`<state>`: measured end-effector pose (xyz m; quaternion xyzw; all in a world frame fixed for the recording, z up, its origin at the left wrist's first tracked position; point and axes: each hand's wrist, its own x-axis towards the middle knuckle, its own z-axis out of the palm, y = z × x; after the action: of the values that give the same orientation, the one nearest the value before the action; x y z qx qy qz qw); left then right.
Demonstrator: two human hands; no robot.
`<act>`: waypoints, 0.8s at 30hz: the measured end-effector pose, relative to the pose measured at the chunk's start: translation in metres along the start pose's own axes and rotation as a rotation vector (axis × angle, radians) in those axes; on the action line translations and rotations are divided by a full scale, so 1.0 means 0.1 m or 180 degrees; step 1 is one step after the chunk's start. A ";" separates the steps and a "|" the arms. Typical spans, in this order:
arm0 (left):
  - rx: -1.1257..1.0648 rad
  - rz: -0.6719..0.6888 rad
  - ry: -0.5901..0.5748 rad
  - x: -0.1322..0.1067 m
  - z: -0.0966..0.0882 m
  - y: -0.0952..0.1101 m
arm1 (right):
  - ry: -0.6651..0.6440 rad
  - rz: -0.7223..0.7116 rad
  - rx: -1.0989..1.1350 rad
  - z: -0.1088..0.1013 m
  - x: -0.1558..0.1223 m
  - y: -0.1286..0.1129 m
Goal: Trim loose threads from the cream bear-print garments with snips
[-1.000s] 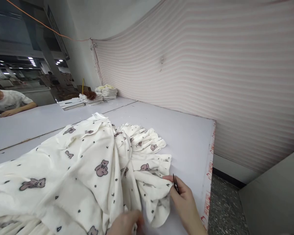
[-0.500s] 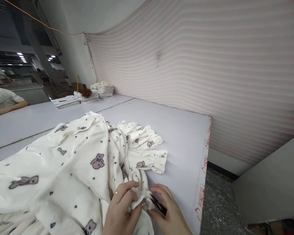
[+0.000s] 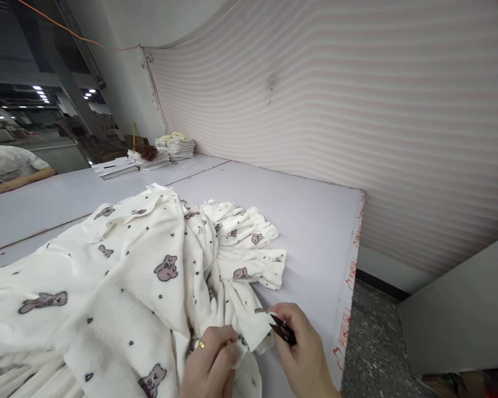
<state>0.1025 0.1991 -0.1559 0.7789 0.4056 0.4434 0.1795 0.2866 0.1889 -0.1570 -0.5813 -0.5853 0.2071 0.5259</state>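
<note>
A white garment [image 3: 136, 298] printed with brown bears and small dark marks lies bunched over the table. My left hand [image 3: 211, 359], with a gold ring on one finger, is closed on a fold of the garment near its lower right. Beside it, my right hand [image 3: 301, 351] holds small black thread snips [image 3: 283, 330] in its palm, the blades pointing up and left. The thumb and fingertips of that hand are at the edge of a white cloth flap, which stretches between both hands. Whether the right fingertips pinch the cloth is hard to see.
The pale table [image 3: 315, 221] ends at a taped right edge. Stacks of folded white cloth [image 3: 176, 146] and a dark reddish-brown bundle [image 3: 148, 152] stand at the far end. Another person [image 3: 14, 166] leans on the table at far left. A striped pink-white sheet [image 3: 336, 99] hangs behind.
My right hand has moved right with the snips, away from my left hand. The cloth flap between them is now drawn out. My left hand is slightly lower, fingers more closed.
</note>
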 end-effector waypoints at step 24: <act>-0.1583 -0.2080 -0.0777 0.25 0.03 -0.02 | -0.0469 0.0481 0.0586 0.32 0.14 -0.22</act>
<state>0.1109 0.2207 -0.1451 0.5892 0.4876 0.3520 0.5396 0.2524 0.2083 -0.1444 -0.5563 -0.5554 0.3410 0.5155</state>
